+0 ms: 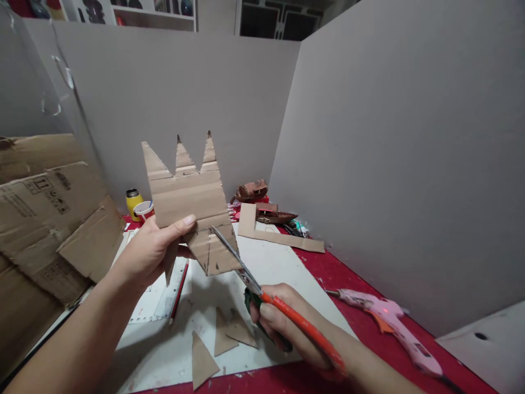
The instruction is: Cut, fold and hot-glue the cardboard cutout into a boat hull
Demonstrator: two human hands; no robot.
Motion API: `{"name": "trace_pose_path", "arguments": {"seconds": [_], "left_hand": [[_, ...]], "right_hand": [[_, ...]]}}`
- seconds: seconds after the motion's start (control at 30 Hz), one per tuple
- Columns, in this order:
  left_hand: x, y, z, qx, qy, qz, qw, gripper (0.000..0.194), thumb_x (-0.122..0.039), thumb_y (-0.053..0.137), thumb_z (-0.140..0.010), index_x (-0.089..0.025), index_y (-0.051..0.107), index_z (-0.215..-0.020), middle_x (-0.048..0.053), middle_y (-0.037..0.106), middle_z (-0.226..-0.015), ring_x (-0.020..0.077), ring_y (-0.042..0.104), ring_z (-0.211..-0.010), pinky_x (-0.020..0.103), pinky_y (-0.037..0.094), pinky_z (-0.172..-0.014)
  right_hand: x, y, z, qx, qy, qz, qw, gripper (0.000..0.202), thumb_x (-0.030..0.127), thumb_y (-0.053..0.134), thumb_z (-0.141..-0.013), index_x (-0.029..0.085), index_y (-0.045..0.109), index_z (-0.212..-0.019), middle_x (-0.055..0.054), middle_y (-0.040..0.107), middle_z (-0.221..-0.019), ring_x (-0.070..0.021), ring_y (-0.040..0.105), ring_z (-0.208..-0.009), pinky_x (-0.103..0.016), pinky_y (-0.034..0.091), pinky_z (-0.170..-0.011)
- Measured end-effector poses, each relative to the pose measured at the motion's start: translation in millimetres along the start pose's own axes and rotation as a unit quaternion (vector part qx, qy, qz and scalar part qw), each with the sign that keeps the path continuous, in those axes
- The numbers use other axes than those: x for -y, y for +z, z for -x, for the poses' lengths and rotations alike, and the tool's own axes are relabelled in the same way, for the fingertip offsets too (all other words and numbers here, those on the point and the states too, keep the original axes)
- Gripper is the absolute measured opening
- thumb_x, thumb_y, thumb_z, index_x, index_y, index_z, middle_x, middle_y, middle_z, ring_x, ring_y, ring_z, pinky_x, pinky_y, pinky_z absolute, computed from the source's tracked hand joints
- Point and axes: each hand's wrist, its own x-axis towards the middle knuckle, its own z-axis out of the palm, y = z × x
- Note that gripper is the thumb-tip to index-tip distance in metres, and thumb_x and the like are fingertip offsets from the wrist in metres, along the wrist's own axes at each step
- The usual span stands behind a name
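Note:
My left hand (153, 246) grips a piece of cardboard (186, 200) at its lower left, thumb across the front. Three pointed spikes stand along its top edge, two of them dark-tipped. Pencil lines mark its lower part, where a notch is cut at the left. In my right hand (283, 317) is a pair of scissors (250, 282) with orange and dark green handles. One blade lies across the front of the cardboard's lower right, its tip near the drawn lines; the other blade is mostly hidden behind the cardboard.
Cardboard triangles (204, 361) lie on the white sheet (283, 284) below my hands. A pink glue gun (389, 317) rests at right on red cloth. Behind are an L-shaped cardboard strip (283, 236), a brown model boat (273, 214), a cup (143, 210) and a yellow bottle (133, 203). Large cardboard (41, 219) stands left.

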Motion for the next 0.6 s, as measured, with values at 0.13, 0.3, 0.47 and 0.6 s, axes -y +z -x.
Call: {"name": "trace_pose_path", "arguments": {"seconds": [0.13,0.3,0.47,0.6], "left_hand": [[0.5,1.4,0.6,0.004,-0.012,0.006,1.000,0.029,-0.030,0.081,-0.069,-0.017,0.065,-0.088,-0.002,0.065,-0.071,0.0121,0.059,-0.057,0.022,0.052,-0.047],[2.5,-0.4,0.9,0.019,0.001,0.007,1.000,0.042,-0.031,0.079,-0.073,-0.020,0.062,-0.110,0.003,0.070,-0.094,0.0151,0.065,-0.073,0.024,0.057,-0.053],[3.3,-3.2,1.0,0.020,0.015,0.012,1.000,0.045,-0.029,0.080,-0.072,-0.019,0.061,-0.111,0.002,0.070,-0.089,0.0129,0.064,-0.070,0.021,0.055,-0.056],[2.7,-3.5,1.1,0.035,0.009,0.021,0.999,0.047,-0.027,0.080,-0.072,-0.019,0.060,-0.114,0.003,0.071,-0.092,0.0152,0.067,-0.075,0.022,0.056,-0.058]], "right_hand": [[-1.1,3.5,0.7,-0.007,0.002,-0.020,1.000,0.065,0.077,0.035,-0.086,0.015,0.050,-0.075,0.003,0.043,-0.055,-0.0082,0.040,-0.046,-0.021,0.028,-0.042],[-2.8,5.6,3.1,-0.002,0.031,-0.066,0.997,0.063,0.078,0.038,-0.084,0.016,0.049,-0.074,0.005,0.039,-0.053,-0.0075,0.037,-0.043,-0.020,0.028,-0.040],[-3.1,0.8,3.6,0.042,0.026,-0.090,0.995,0.066,0.080,0.036,-0.083,0.016,0.050,-0.078,0.003,0.042,-0.057,-0.0086,0.040,-0.046,-0.020,0.031,-0.041],[0.6,-3.6,2.6,0.060,0.008,-0.072,0.996,0.062,0.077,0.035,-0.085,0.017,0.046,-0.076,0.002,0.041,-0.060,-0.0088,0.040,-0.050,-0.019,0.032,-0.044]]}}
